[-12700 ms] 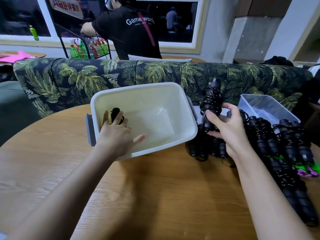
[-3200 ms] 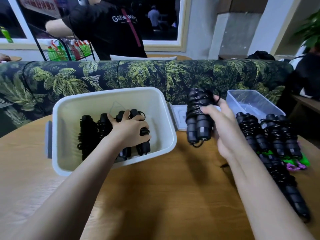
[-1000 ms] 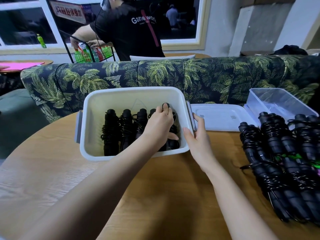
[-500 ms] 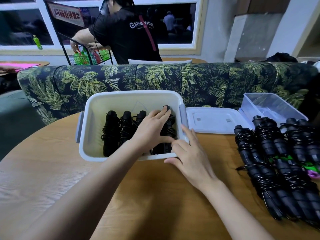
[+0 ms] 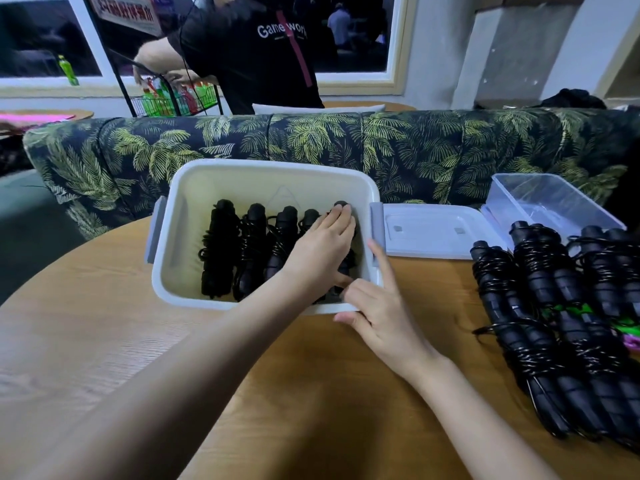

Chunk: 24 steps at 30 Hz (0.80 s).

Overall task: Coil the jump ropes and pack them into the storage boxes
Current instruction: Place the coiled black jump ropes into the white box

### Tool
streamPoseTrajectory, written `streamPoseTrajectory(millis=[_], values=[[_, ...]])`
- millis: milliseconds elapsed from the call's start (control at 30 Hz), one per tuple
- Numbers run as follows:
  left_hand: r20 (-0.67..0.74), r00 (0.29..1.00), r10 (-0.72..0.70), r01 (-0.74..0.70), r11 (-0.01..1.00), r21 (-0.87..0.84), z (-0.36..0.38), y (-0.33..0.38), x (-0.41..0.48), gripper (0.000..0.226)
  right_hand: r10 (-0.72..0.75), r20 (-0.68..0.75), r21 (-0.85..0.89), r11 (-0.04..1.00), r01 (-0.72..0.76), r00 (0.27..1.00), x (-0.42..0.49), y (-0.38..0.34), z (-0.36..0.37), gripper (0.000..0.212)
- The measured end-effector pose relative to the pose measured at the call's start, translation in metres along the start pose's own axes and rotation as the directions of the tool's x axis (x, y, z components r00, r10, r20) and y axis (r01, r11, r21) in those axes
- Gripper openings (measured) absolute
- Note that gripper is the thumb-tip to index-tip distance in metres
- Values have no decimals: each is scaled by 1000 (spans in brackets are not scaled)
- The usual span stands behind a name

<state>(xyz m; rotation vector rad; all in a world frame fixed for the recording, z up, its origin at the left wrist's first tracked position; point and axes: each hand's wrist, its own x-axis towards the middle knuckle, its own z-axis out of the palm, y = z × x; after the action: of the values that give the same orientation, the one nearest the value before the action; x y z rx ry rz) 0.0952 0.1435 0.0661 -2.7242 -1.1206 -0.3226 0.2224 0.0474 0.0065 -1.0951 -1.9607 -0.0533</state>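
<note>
A white storage box (image 5: 165,244) sits on the round wooden table (image 5: 311,393) and holds several coiled black jump ropes (image 5: 221,251) lying side by side. My left hand (image 5: 318,251) is inside the box, its fairly straight fingers pressing down on the rightmost bundles. My right hand (image 5: 381,317) grips the box's near right corner: thumb outside the front wall, fingers curled over the rim, index finger stretched along the right wall. A pile of more coiled black ropes (image 5: 540,306) lies on the table to the right.
A flat white lid (image 5: 433,230) lies right of the box, with a clear plastic box (image 5: 550,202) beyond it. Green and pink items show under the rope pile. A leaf-print sofa back (image 5: 311,140) borders the table's far side, and a person in black (image 5: 256,53) stands behind it.
My right hand slid from the box's right wall down to its near right corner and took hold there. My left hand stayed on the ropes in the box, fingers flattening.
</note>
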Motion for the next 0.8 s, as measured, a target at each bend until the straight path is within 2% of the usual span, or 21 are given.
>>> streamPoseTrajectory(millis=[167, 267, 400, 600, 800], values=[[73, 997, 32, -31, 999, -8, 5, -2, 6, 105, 14, -28, 7, 1000, -14, 1000, 3, -1, 1, 35], [138, 990, 18, 3, 988, -154, 5, -24, -4, 104, -43, -5, -63, 997, 42, 999, 12, -3, 5, 36], [80, 996, -32, 56, 943, -327, 2, -45, -13, 123, -63, 32, -60, 996, 65, 998, 7, 0, 2, 36], [-25, 1000, -18, 12, 976, -218, -4, -40, -18, 125, -50, 85, -75, 996, 56, 995, 6, 1, -6, 38], [1, 1000, -27, 27, 995, -97, -10, -28, -10, 128, -41, 56, -46, 998, 44, 998, 0, -4, -3, 34]])
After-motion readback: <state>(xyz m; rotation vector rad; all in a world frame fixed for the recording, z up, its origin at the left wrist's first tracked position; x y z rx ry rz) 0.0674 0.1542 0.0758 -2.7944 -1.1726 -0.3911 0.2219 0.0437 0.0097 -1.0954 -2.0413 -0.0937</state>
